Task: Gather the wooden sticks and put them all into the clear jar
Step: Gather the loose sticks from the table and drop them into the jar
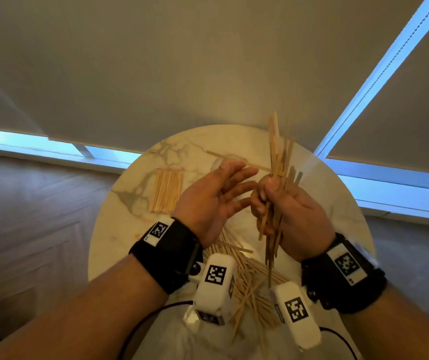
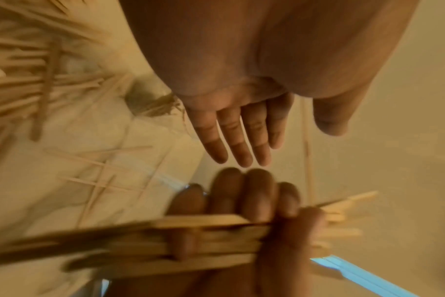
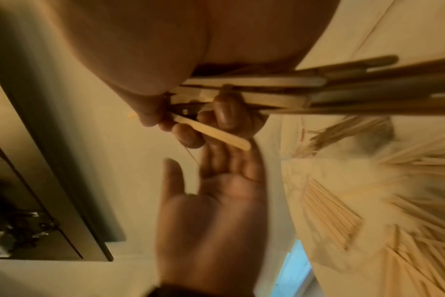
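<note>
Head view: jar (image 1: 217, 165) behind left hand (image 1: 209, 201)

No words, brands or numbers can be read. The only signs are black-and-white square code markers (image 1: 158, 229) on the wristbands and wrist cameras (patterns, not text), around six o'clock.

I see a round marble table (image 1: 140, 188), pale with grey-brown veins, standing on a wood floor (image 1: 26, 203) laid in a slanted pattern. Behind it hang two beige roller blinds (image 1: 182, 61), with strips of blue daylight (image 1: 379, 66) showing at their edges and along the bottom. A black cable (image 1: 140, 326) trails over the table's near edge. In my right wrist view, a dark shelf unit (image 3: 38, 201) sits off to the side, blurred.
</note>
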